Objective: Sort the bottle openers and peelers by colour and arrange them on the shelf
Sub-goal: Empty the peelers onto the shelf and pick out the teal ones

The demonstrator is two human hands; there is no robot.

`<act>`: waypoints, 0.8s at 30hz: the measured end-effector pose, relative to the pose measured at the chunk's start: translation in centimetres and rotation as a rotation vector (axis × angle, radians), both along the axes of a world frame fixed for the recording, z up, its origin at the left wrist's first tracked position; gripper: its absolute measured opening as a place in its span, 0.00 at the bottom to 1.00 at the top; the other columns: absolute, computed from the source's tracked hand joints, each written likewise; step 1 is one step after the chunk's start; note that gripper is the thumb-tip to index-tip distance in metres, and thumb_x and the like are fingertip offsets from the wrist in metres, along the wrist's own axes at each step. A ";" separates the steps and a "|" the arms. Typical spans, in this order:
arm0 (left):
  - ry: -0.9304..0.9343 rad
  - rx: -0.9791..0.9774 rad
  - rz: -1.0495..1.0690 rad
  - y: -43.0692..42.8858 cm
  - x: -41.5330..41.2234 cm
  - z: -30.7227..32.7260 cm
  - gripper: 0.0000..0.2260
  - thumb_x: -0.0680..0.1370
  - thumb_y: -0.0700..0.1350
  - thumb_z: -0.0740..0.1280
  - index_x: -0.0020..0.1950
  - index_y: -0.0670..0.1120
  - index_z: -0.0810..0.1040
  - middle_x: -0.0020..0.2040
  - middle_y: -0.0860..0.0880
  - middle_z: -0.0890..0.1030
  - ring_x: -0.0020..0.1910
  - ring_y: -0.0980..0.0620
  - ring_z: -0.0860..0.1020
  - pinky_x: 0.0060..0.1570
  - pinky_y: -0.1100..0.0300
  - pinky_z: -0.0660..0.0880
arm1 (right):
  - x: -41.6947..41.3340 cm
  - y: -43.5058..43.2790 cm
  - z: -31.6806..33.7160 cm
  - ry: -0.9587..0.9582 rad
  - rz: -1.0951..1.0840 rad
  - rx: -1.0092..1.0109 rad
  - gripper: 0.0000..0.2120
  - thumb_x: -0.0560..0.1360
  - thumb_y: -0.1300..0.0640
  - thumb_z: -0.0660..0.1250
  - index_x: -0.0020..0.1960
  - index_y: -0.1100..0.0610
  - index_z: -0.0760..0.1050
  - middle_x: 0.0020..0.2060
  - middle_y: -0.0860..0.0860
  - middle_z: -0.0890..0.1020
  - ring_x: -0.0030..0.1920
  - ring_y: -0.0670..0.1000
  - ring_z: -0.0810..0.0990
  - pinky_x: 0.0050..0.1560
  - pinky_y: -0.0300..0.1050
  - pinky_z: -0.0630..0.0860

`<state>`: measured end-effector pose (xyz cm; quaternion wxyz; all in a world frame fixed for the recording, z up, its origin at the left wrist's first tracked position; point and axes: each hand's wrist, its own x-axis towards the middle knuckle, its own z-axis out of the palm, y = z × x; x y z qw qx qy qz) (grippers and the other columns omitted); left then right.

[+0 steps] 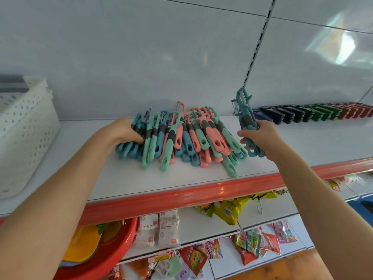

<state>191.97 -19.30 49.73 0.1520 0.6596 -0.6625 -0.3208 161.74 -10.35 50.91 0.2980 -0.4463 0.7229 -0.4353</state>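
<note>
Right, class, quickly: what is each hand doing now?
Left hand: grips teal peelers at the pile's left end.
Right hand: holds a bundle of teal peelers upright.

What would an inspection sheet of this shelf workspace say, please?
Surface: white shelf with an orange front edge.
Job's things: mixed pile of teal, mint and pink peelers; bottle openers in a row at right, running blue, green, then red.
Clutter: white basket at left.
Hands: left hand grips the pile's left end; right hand holds a teal bundle upright, right of the pile.
Cables: nothing seen.
Surroundings: white back panel; snack packets and a red basin below.
</note>
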 end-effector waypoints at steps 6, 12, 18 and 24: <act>0.127 0.064 0.057 0.6 0.6 -0.5 0.10 0.69 0.39 0.73 0.40 0.39 0.73 0.38 0.42 0.78 0.34 0.49 0.76 0.32 0.59 0.72 | 1.3 -0.7 0.0 0.003 0.027 -0.012 0.10 0.71 0.65 0.69 0.51 0.63 0.72 0.34 0.55 0.77 0.32 0.50 0.78 0.28 0.39 0.77; 0.162 0.018 0.123 1.5 2.1 -0.6 0.13 0.67 0.42 0.74 0.46 0.37 0.75 0.37 0.42 0.78 0.33 0.48 0.76 0.32 0.60 0.72 | 1.5 -0.8 -0.1 0.015 0.023 -0.018 0.10 0.71 0.65 0.69 0.51 0.64 0.72 0.34 0.55 0.77 0.33 0.50 0.78 0.36 0.45 0.78; 0.280 0.002 0.191 2.6 4.4 0.4 0.08 0.69 0.39 0.73 0.40 0.40 0.75 0.37 0.43 0.78 0.34 0.48 0.76 0.36 0.59 0.73 | 2.2 -0.6 -0.1 0.010 0.018 -0.027 0.10 0.71 0.65 0.69 0.51 0.64 0.72 0.34 0.55 0.77 0.32 0.50 0.78 0.37 0.45 0.77; 0.524 -0.119 0.287 4.0 4.8 0.3 0.08 0.70 0.35 0.71 0.38 0.44 0.73 0.37 0.45 0.77 0.34 0.50 0.76 0.40 0.56 0.75 | 3.0 0.0 -0.1 0.006 0.011 -0.068 0.09 0.72 0.65 0.68 0.51 0.64 0.72 0.33 0.55 0.76 0.32 0.49 0.76 0.33 0.42 0.75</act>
